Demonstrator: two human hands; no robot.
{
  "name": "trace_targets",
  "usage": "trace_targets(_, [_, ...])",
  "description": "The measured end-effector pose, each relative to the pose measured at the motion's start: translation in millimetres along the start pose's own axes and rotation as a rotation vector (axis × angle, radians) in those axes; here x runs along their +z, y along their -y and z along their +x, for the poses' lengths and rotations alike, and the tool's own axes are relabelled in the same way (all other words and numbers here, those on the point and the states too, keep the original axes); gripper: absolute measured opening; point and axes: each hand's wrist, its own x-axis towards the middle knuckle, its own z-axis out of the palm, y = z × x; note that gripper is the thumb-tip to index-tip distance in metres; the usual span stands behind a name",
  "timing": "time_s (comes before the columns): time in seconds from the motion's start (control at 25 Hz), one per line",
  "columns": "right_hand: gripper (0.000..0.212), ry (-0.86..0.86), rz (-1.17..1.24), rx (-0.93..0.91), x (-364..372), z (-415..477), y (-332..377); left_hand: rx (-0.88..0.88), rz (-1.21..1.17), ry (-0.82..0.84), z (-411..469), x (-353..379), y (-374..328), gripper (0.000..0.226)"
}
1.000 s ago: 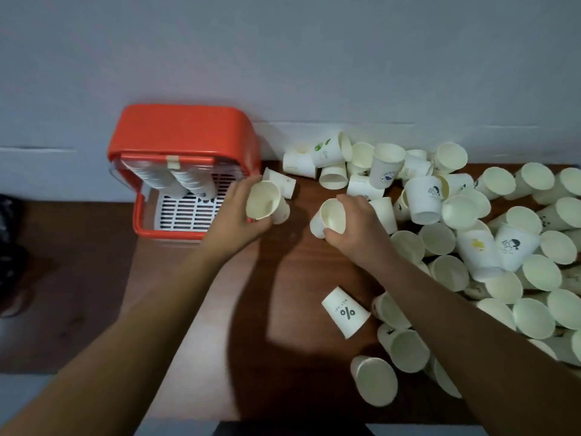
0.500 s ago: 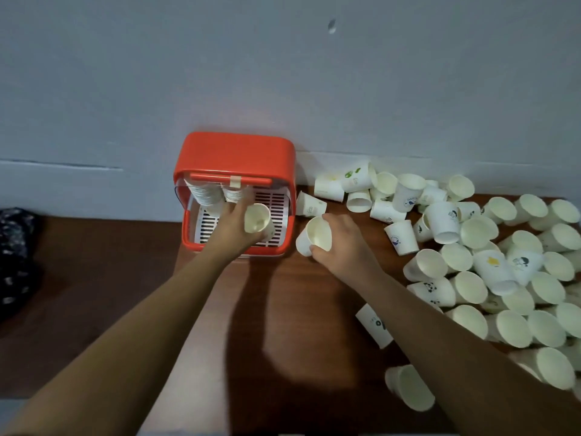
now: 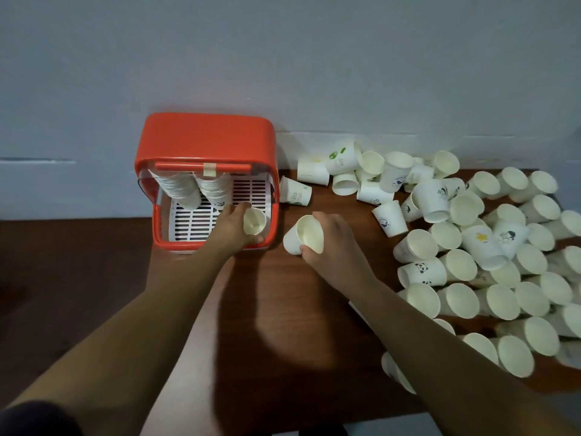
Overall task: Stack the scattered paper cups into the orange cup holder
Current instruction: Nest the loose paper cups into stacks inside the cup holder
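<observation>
The orange cup holder [image 3: 206, 138] stands against the wall at the table's back left, with two stacks of paper cups [image 3: 201, 190] leaning inside over a white slotted tray. My left hand [image 3: 231, 228] reaches into the holder's right side and grips a paper cup [image 3: 254, 221], mouth facing me. Just right of the holder, my right hand [image 3: 333, 243] holds another paper cup [image 3: 303, 236] above the table, its mouth tilted toward me. Several scattered cups [image 3: 465, 247] cover the table's right half.
The brown wooden table [image 3: 283, 325] ends at a front edge near the bottom. A grey wall [image 3: 283, 58] runs right behind the holder and cups. Dark floor lies to the left of the table.
My left hand has carried its cup from the table into the holder's right side. My right hand has drawn its cup leftward, close to the holder. The view has shifted left.
</observation>
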Motion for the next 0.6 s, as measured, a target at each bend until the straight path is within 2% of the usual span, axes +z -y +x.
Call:
trace_targets(0.12, [0.071,0.007,0.009,-0.008,3,6,-2,0.011,-0.038,0.07,-5,0,3,0.105])
trace_targets(0.24, [0.074,-0.008,0.056,-0.022,6,18,7,0.022,-0.007,0.065,-12,-9,13,0.112])
trace_targets(0.32, [0.074,-0.024,0.12,-0.08,12,31,18,0.004,-0.012,0.016,-19,-21,20,0.101])
trace_targets(0.44, [0.071,-0.018,0.193,-0.165,25,53,34,0.023,-0.146,-0.082,-26,-35,24,0.068])
trace_targets(0.6, [0.066,0.071,0.062,-0.268,50,71,48,-0.038,-0.285,-0.134,-28,-41,26,0.042])
